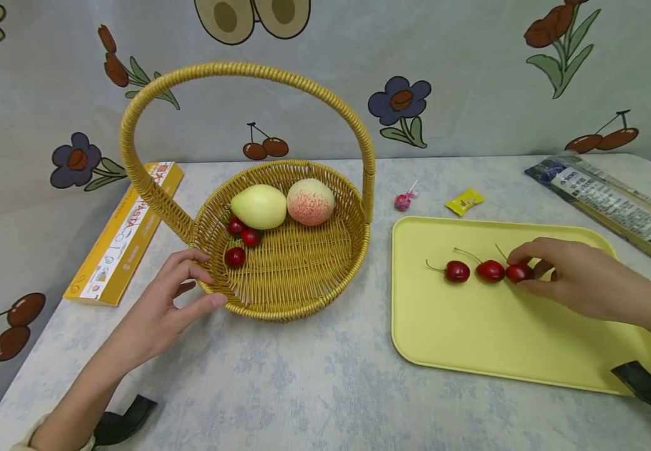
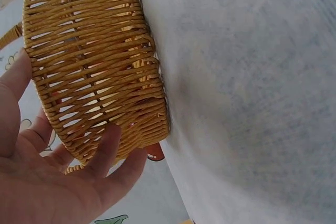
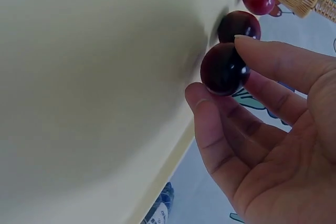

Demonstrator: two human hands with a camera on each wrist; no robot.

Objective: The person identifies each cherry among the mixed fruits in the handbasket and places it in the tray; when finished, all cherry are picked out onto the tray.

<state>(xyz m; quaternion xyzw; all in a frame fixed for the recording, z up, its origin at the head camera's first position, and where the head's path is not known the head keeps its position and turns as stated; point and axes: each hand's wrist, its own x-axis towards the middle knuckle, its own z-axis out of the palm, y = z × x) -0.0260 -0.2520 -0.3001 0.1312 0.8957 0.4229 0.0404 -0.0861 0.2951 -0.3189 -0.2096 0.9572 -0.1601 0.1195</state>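
Pinching cherry w/ R fingers, L fingers at basket

The right wrist view is dim, with glinting cherries and a softly shadowed tray.

Basket left of tray; cherries on tray, candies behind.

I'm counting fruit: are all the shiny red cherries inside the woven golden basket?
No, two red cherries lie on the rectangular yellow tray, and the right hand pinches a third cherry.
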